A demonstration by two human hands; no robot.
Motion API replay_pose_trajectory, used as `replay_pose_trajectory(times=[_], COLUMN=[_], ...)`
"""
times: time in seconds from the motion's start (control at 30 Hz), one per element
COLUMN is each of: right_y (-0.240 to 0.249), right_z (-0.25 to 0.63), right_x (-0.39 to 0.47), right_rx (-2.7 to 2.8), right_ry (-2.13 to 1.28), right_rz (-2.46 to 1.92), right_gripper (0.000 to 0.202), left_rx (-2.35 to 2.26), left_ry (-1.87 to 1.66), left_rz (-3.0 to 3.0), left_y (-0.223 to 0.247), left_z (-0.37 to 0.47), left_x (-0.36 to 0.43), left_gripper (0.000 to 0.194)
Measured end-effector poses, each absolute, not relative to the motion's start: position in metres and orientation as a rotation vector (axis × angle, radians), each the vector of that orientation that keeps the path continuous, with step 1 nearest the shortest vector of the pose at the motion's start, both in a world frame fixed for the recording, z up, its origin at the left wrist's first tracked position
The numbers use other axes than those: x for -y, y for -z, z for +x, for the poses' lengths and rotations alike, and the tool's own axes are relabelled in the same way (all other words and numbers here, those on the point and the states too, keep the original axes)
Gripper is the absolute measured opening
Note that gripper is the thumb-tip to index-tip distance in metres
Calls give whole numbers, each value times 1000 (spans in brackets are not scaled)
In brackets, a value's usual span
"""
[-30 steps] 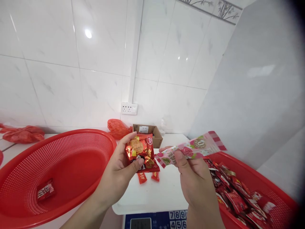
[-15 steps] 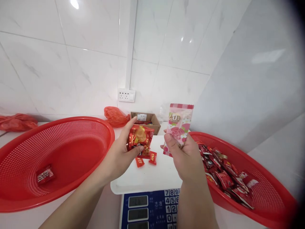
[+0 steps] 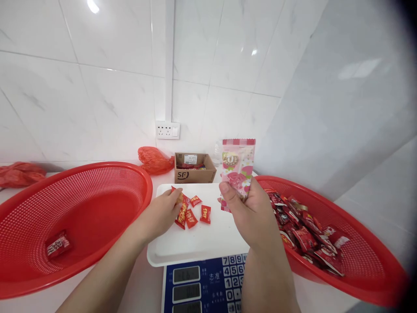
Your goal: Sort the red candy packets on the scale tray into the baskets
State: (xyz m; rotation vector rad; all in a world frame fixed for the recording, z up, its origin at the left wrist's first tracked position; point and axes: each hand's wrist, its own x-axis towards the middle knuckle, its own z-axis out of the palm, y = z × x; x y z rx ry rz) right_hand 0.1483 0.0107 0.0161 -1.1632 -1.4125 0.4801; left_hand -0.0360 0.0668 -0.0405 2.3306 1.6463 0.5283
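Observation:
My left hand (image 3: 163, 214) has its fingers closed on a red snack packet (image 3: 181, 212), low over the left side of the white scale tray (image 3: 215, 241). Beside that packet lie several small red wrapped candies (image 3: 205, 214) with gold lettering. Raised above the tray's right side, my right hand (image 3: 249, 208) grips a pink and white snack packet (image 3: 239, 167) upright, thumb across its front. The blue scale panel (image 3: 215, 282), with number keys and displays, sits at the front of the tray; my right forearm covers part of it.
At left a large red plastic basket (image 3: 107, 217) holds one red packet (image 3: 57, 244). Another red basket (image 3: 368, 243) at right contains many red packets (image 3: 306, 237). A cardboard box (image 3: 195, 174) and red plastic bags (image 3: 154, 160) stand against the tiled wall (image 3: 114, 108).
My left hand has lowered the red packet from in front of the box down to the tray, uncovering another small candy. My right hand still holds the pink packet up. The view has shifted slightly.

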Motion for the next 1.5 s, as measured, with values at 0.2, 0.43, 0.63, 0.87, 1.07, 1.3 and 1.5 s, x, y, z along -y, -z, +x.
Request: replay_pose_trajectory(times=[0.2, 0.43, 0.63, 0.87, 1.07, 1.3, 1.5], right_y=[-18, -8, 8, 29, 15, -1, 11], right_z=[151, 162, 176, 184, 191, 171, 152], right_x=[-12, -21, -52, -73, -53, -19, 9], right_rx=[1440, 1622, 2066, 2337, 2242, 2018, 1649], right_ry=[-462, -423, -185, -277, -421, -827, -1179], right_rz=[-1157, -1247, -1764, -1854, -1711, -1335, -1081], right_gripper=[20, 26, 25, 24, 27, 36, 36], left_rx=[-1591, -1198, -1294, -1311, -1357, -1058, -697], left_ry=[-492, -265, -307, -343, -403, -953, -1149], left_rz=[2463, 2512, 2513, 2484, 2420, 1926, 1476], left_y=[45, 38, 38, 39, 31, 15, 10], left_z=[-26, -24, -25, -25, -25, -25, -26], left_x=[-60, -49, -47, -46, -42, -33, -29], left_gripper=[50, 51, 51, 53, 63, 51, 34])
